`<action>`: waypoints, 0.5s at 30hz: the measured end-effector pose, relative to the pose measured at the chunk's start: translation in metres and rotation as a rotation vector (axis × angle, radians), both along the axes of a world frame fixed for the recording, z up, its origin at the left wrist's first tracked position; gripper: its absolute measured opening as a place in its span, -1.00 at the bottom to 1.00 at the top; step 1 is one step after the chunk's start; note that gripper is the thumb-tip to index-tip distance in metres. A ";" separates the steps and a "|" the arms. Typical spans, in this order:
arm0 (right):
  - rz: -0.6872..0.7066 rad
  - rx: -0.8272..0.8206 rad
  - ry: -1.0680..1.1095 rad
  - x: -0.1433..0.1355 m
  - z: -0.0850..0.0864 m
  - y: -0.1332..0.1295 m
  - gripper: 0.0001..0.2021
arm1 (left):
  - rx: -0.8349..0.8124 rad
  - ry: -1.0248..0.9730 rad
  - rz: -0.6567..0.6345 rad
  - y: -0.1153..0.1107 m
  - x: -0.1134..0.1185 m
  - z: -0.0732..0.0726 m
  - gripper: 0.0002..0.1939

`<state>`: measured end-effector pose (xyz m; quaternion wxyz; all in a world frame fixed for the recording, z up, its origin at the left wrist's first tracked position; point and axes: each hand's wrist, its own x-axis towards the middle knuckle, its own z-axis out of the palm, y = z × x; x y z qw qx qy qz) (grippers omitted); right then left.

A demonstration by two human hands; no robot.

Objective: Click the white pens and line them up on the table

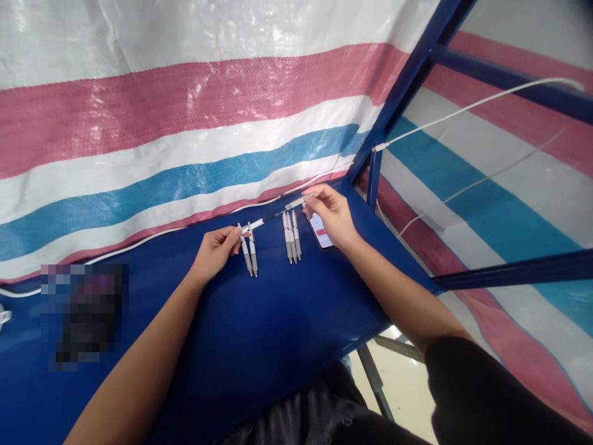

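My left hand (215,253) pinches the white upper barrel (256,226) of a ballpoint pen that is taken apart. A thin dark refill (273,216) sticks out of the barrel toward the right. My right hand (336,216) is closed on the pen's grey grip section (295,203), held near the refill's far end. Whether the two touch there, I cannot tell. Beneath the left-hand fingers lie two white-and-grey pens (250,253) side by side. Three more such pens (291,238) rest together between my hands. A phone (322,235) with a lit screen lies partly under my right hand.
The blue table (278,334) meets a striped plastic sheet (185,142) at its back. A white cable (139,240) runs along that edge. Blue metal frame bars (375,173) rise at the right, with another white cable (463,110) hanging there. A pixelated dark object (92,315) sits at the left.
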<state>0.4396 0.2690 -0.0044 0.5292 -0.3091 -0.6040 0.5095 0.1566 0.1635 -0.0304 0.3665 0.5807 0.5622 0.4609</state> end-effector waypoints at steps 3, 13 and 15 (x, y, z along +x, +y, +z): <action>0.002 -0.001 0.003 0.001 0.001 0.001 -0.72 | -0.001 -0.005 0.003 0.000 -0.001 -0.001 -0.38; 0.198 -0.041 -0.073 -0.014 -0.015 -0.014 -0.62 | -0.010 0.009 -0.011 -0.002 0.005 0.003 -0.48; 0.242 -0.072 -0.092 -0.017 -0.018 -0.018 -0.59 | 0.004 0.021 -0.007 -0.004 0.006 0.005 -0.49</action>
